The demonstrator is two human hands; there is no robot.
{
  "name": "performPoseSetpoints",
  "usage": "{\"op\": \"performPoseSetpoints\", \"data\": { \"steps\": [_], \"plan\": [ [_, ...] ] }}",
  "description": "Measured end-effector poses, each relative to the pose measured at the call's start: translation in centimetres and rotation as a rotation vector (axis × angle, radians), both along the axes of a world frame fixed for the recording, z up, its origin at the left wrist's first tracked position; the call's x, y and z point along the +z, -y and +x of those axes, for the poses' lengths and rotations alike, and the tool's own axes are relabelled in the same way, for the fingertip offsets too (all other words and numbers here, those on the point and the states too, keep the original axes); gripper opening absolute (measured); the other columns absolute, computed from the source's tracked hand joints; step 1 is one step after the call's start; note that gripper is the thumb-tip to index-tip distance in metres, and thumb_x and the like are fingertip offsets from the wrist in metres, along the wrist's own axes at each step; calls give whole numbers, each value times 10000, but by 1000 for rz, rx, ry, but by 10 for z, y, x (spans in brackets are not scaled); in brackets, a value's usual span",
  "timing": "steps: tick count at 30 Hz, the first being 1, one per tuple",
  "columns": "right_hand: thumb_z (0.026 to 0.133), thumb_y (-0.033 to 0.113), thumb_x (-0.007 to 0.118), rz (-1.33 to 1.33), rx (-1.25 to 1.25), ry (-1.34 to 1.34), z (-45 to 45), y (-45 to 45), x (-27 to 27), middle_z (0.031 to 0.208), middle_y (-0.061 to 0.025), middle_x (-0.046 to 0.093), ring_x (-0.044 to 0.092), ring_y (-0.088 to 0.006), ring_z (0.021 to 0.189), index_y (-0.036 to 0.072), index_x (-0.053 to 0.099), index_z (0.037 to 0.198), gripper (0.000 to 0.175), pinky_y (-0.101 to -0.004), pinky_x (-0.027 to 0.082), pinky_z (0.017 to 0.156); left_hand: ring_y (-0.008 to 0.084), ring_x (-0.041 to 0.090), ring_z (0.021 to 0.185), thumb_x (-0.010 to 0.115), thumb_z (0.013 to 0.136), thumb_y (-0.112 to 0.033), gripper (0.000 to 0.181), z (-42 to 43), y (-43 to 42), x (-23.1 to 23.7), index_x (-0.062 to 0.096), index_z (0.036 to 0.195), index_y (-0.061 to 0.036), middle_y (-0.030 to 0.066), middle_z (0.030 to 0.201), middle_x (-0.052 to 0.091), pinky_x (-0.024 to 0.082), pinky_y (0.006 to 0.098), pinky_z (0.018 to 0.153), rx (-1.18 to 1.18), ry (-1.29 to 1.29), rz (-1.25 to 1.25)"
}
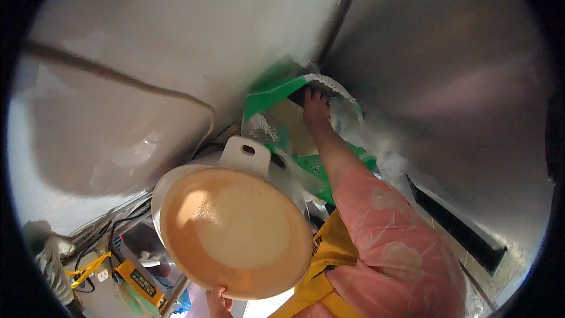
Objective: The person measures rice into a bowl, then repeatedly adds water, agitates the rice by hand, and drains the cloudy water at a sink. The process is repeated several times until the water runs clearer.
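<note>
My left hand (218, 304) grips the lower rim of a round, peach-coloured bowl-like vessel (176, 247). A pale, fine-grained layer (245, 225) covers its bottom; I cannot tell what it is. Beyond its far rim sticks up a white tab handle (234, 159) with an oval hole. My right hand (316, 105) reaches into the mouth of a green and translucent white woven sack (276, 99) with frayed edges. Its fingers are closed on a dark object (297, 96), perhaps a scoop, partly hidden by the hand. Pale contents (293, 126) show inside the sack.
A pale wall (145, 17) and a large grey, smooth panel (441, 53) meet behind the sack. One cable (163, 90) runs along the wall. At lower left are bundled wires, a white socket (103, 276) and a yellow box (140, 283). A black strip (457, 225) lies low right.
</note>
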State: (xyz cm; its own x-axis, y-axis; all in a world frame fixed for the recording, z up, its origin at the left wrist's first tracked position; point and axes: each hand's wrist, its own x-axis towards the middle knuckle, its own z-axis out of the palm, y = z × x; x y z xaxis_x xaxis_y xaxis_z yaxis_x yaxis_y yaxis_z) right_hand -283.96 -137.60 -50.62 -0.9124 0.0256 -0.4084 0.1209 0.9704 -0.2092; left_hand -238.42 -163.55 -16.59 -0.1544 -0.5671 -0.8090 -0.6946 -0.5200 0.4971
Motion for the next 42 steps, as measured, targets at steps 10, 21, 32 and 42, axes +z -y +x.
{"op": "performPoseSetpoints", "data": {
  "steps": [10,21,32,42],
  "plan": [
    [849,154,579,-394,96,-99,46,-11,-163,1321,-167,468,456,-360,1223,96,430,1359,534,-502,482,919,261,599,973,614,660,-84,519,-5,-6,2,504,1151,46,103,1049,586,500,395,868,68,-89,-27],
    [838,112,571,-766,-251,389,40,-54,-138,1284,-164,499,505,-355,1171,84,439,1339,519,-514,506,883,226,530,753,634,689,-152,416,1,6,2,568,1051,44,102,893,587,423,344,667,79,24,-46],
    [827,69,564,-1091,-756,653,44,-84,-19,1247,-161,530,555,-349,1119,71,448,1319,505,-526,530,847,227,612,894,612,700,-61,403,2,7,0,553,1090,19,84,981,600,515,371,771,26,-235,141],
    [808,32,507,-1287,-1049,452,66,-110,122,1268,-176,520,552,-368,1127,47,418,1339,538,-513,535,852,264,620,885,590,709,-48,383,17,19,-27,544,1090,-47,80,977,584,556,453,737,62,-365,298]
  ]
}}
